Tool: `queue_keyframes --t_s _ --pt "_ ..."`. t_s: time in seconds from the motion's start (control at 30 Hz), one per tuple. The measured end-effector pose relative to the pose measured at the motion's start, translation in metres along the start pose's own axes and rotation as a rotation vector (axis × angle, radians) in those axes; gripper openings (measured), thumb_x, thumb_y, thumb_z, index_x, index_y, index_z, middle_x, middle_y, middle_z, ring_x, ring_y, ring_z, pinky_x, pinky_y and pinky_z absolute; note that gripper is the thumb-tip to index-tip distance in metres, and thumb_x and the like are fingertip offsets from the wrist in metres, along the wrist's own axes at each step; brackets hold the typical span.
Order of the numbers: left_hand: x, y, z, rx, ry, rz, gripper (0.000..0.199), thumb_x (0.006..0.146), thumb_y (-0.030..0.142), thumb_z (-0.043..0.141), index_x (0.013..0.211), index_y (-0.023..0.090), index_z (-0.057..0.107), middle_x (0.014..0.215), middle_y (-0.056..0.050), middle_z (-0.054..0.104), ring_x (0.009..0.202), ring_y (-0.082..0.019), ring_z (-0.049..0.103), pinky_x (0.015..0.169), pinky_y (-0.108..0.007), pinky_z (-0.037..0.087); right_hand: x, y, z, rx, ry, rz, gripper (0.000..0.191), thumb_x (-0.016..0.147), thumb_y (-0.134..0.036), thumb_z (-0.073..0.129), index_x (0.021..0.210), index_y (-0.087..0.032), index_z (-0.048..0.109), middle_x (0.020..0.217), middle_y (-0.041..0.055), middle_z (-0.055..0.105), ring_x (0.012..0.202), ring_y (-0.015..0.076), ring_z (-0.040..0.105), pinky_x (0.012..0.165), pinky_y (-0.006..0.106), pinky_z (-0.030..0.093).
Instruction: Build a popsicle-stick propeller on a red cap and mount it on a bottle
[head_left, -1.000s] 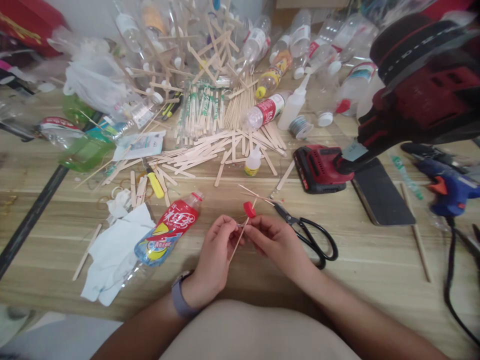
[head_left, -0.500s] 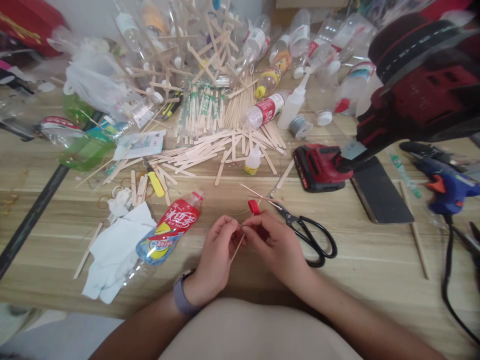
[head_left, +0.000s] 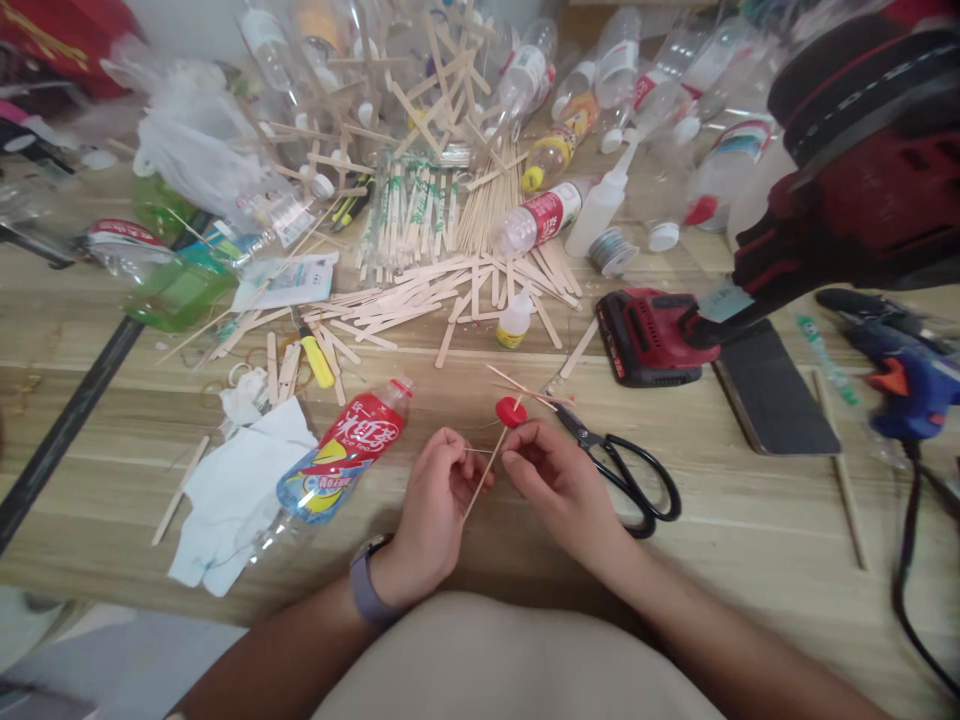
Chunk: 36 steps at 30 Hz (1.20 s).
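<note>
My left hand [head_left: 444, 492] has its fingers curled round a thin wooden skewer [head_left: 486, 470], which slants up to the right. A red bottle cap [head_left: 511, 411] is at the skewer's upper part, and the skewer's tip shows above it. A fine wire-like strand sticks out by my left fingertips. My right hand [head_left: 559, 478] is just below the cap, thumb and forefinger slightly apart, with nothing visible between them. Whether its forefinger touches the cap is unclear. Black-handled scissors [head_left: 637, 475] lie beside my right hand, and thin sticks [head_left: 529, 385] cross near their blades.
An iced tea bottle [head_left: 345, 450] lies left of my hands on white paper [head_left: 229, 500]. Flat wooden sticks [head_left: 405, 300], a small glue bottle [head_left: 514, 320] and plastic bottles spread behind. To the right are a red power tool [head_left: 652, 335], a phone [head_left: 776, 390] and a blue glue gun [head_left: 911, 385].
My right hand has drawn apart from my left fingertips, where both were pinched together. The red cap has turned and shows more of its round face. The view has shifted slightly.
</note>
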<state>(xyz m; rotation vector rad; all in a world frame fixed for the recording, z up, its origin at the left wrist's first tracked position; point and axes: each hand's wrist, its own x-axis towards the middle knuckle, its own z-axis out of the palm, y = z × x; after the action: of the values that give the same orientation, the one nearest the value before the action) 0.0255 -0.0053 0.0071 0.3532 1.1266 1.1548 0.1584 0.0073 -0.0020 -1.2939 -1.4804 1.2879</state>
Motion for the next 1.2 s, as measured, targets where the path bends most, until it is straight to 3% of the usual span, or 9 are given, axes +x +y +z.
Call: queue_keyframes --t_s 0.23,0.47,0.73,0.93,1.1,1.2 --pt "0.001 0.001 0.000 -0.034 -0.012 0.002 0.023 0.078 0.021 0.050 0.057 0.020 0.041 0.056 0.005 0.043 0.055 -0.010 0.049 0.058 -0.023 0.040 0.000 0.001 0.000 -0.097 -0.023 -0.081 0.007 0.086 -0.020 0.053 0.080 -0.021 0.055 0.072 0.0016 0.061 0.062 0.0144 0.059 0.056 0.026 0.049" --pt "0.001 0.003 0.002 -0.095 -0.029 0.001 0.022 0.077 0.020 0.050 0.057 0.019 0.042 0.057 0.005 0.043 0.055 -0.010 0.046 0.058 -0.022 0.041 -0.003 0.001 -0.002 -0.344 0.023 -0.345 0.010 0.088 -0.014 0.054 0.084 -0.021 0.060 0.080 0.0046 0.061 0.071 0.0161 0.061 0.057 0.026 0.051" --pt "0.000 0.004 0.002 -0.050 -0.023 0.009 0.023 0.077 0.023 0.052 0.058 0.020 0.040 0.058 0.005 0.040 0.056 -0.010 0.040 0.057 -0.022 0.038 -0.002 0.004 -0.009 -0.522 -0.009 -0.650 0.013 0.092 -0.011 0.053 0.095 -0.020 0.062 0.101 0.0113 0.068 0.096 0.0186 0.068 0.085 0.030 0.057" --pt "0.001 0.001 0.000 0.005 -0.028 0.033 0.022 0.076 0.023 0.052 0.058 0.020 0.040 0.058 0.005 0.040 0.058 -0.010 0.037 0.057 -0.022 0.035 -0.001 0.004 -0.009 -0.529 -0.006 -0.669 0.012 0.092 -0.012 0.053 0.094 -0.020 0.061 0.100 0.0110 0.071 0.096 0.0186 0.070 0.084 0.030 0.059" --pt "0.003 0.002 -0.006 0.155 -0.020 0.161 0.015 0.074 0.017 0.050 0.060 0.019 0.044 0.069 0.002 0.048 0.069 -0.012 0.042 0.064 -0.023 0.036 -0.001 0.005 -0.008 -0.505 0.027 -0.662 0.013 0.090 -0.008 0.054 0.092 -0.019 0.060 0.099 0.0112 0.071 0.095 0.0182 0.071 0.083 0.029 0.059" --pt "0.004 0.007 -0.007 0.168 -0.038 0.145 0.015 0.076 0.017 0.048 0.061 0.018 0.043 0.074 0.001 0.055 0.062 -0.010 0.040 0.058 -0.023 0.033 -0.001 0.005 -0.008 -0.505 0.026 -0.658 0.014 0.089 -0.008 0.054 0.091 -0.020 0.060 0.099 0.0112 0.072 0.096 0.0185 0.071 0.083 0.030 0.059"
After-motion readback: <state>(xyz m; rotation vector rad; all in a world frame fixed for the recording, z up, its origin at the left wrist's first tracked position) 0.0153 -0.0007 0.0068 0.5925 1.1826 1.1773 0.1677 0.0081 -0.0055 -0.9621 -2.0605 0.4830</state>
